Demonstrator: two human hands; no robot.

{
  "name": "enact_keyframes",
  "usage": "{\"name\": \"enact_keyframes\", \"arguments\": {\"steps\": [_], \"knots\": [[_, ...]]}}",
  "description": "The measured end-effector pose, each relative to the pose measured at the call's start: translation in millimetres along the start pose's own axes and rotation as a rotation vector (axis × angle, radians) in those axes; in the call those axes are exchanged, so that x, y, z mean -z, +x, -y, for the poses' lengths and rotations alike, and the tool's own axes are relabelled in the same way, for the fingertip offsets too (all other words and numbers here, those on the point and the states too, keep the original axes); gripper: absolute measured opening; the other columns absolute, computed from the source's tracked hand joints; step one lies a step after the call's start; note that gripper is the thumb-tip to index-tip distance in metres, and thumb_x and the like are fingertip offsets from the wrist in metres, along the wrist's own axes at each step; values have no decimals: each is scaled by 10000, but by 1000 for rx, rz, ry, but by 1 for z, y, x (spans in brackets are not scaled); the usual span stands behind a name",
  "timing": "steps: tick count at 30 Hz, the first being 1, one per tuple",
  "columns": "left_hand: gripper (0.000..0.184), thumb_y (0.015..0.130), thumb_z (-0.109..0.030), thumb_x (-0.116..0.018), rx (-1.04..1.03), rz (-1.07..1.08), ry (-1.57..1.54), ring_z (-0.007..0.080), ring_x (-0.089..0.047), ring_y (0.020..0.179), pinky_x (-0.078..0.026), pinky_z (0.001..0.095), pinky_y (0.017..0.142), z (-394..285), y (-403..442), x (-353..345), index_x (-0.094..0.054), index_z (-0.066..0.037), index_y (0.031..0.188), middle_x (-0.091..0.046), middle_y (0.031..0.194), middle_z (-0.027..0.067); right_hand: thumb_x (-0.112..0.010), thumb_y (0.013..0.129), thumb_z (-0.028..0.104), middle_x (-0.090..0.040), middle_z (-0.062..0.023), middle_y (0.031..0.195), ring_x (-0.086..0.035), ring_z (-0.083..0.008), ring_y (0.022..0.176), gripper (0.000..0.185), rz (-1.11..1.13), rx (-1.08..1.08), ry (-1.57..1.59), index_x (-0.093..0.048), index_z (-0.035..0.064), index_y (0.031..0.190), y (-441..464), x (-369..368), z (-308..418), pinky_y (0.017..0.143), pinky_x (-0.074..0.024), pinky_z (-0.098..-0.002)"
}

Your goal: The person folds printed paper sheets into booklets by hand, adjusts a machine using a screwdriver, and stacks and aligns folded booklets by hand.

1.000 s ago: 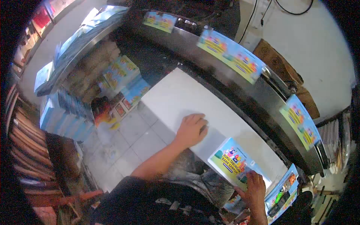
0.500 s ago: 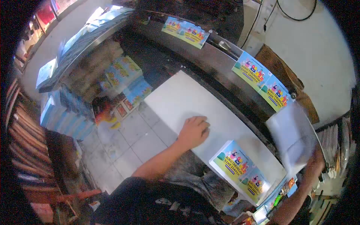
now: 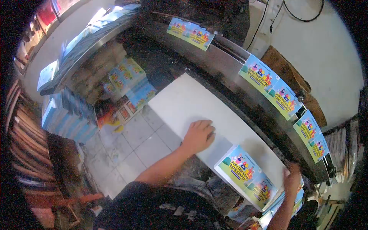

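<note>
My left hand (image 3: 198, 136) rests on the white board (image 3: 209, 103), its fingers curled together; anything under them is hidden. A stack of printed covers (image 3: 245, 174), colourful side up, lies on the board's near right part. Just right of this stack is my right hand (image 3: 293, 174), smeared by motion and near the machine's edge; its fingers cannot be made out. Printed sheets lie along the dark metal machine (image 3: 230, 61): one pair (image 3: 190, 33) at the top, another (image 3: 270, 87) further right, and a third (image 3: 311, 136) at the right end.
Stacks of blue booklets (image 3: 69, 117) stand at the left, with more printed piles (image 3: 130, 78) beyond the tiled floor (image 3: 142, 153). A shelf of papers (image 3: 32, 161) fills the far left. Brown cardboard (image 3: 285, 69) leans on the wall behind the machine.
A sheet now lies at the machine's right end, where my right hand was holding a pale sheet. That hand has come back toward the stack. Sheets on the machine have shifted right since the first frame.
</note>
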State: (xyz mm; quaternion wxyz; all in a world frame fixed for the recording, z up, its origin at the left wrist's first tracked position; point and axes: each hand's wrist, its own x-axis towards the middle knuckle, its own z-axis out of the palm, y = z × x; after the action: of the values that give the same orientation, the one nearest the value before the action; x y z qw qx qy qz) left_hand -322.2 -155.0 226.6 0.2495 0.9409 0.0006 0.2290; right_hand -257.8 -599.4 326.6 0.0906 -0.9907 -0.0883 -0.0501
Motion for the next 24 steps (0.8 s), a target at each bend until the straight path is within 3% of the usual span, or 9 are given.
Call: {"name": "enact_keyframes", "arguments": {"steps": [4,7,11,16,18,19,21,23,24], "knots": [[235,837,-261,-634,10,15,-8,288,-520,1136,-409,458,941,-1,0,3,-657,-118,1022,-576,1220,87,-837,637,329,-610,-169,1098,-576,-363,1045,574,332,411,-23,-616,45,1085,-71,6,111,878,-484,-436],[236,838,-262,-634,8,9,-12,289,-517,1140,-406,454,943,-2,0,1,-658,-117,1023,-575,1219,90,-840,620,371,-600,-194,1156,-553,-375,1090,629,301,365,20,-616,26,1097,-82,-2,120,912,-475,-447],[238,841,-263,-631,10,16,-18,291,-512,1154,-403,447,952,-4,3,3,-658,-112,1024,-573,1224,93,-839,609,386,-602,-176,1190,-560,-360,1089,635,342,369,18,-626,30,1090,-79,-1,109,918,-480,-440],[241,843,-266,-629,25,24,-21,289,-509,1161,-400,444,959,-2,2,2,-660,-110,1024,-571,1234,93,-702,785,254,-641,-214,1084,-602,-381,1007,373,469,218,119,-634,38,1081,-58,32,115,892,-481,-458],[241,843,-267,-629,27,29,-23,289,-508,1162,-398,444,961,-1,2,2,-661,-111,1025,-571,1237,93,-532,899,230,-653,-217,932,-629,-404,864,248,400,154,-8,-641,31,998,-35,54,92,761,-485,-527],[242,843,-267,-629,24,32,-27,288,-508,1162,-398,447,962,-2,2,3,-661,-113,1026,-572,1238,92,-532,900,226,-637,-217,812,-624,-405,776,239,146,239,-159,-650,19,901,-21,48,57,702,-487,-511],[242,843,-267,-629,22,35,-27,287,-508,1163,-398,450,963,-2,2,4,-661,-114,1028,-572,1238,90,-522,914,131,-671,-220,1035,-665,-340,874,296,170,-118,-176,-626,31,1172,33,89,10,754,-524,-388],[241,847,-271,-625,25,52,-2,286,-509,1165,-399,456,964,-2,0,2,-662,-118,1029,-573,1242,87,-474,926,43,-607,-205,1249,-630,-294,1084,406,-594,14,-82,-525,42,1329,58,96,-50,904,-498,-376],[241,847,-271,-625,28,51,-2,286,-509,1165,-399,456,964,-2,1,2,-662,-118,1029,-573,1242,87,-474,926,43,-607,-205,1249,-630,-294,1084,406,-593,17,-82,-525,42,1329,71,103,-51,904,-498,-376]]}}
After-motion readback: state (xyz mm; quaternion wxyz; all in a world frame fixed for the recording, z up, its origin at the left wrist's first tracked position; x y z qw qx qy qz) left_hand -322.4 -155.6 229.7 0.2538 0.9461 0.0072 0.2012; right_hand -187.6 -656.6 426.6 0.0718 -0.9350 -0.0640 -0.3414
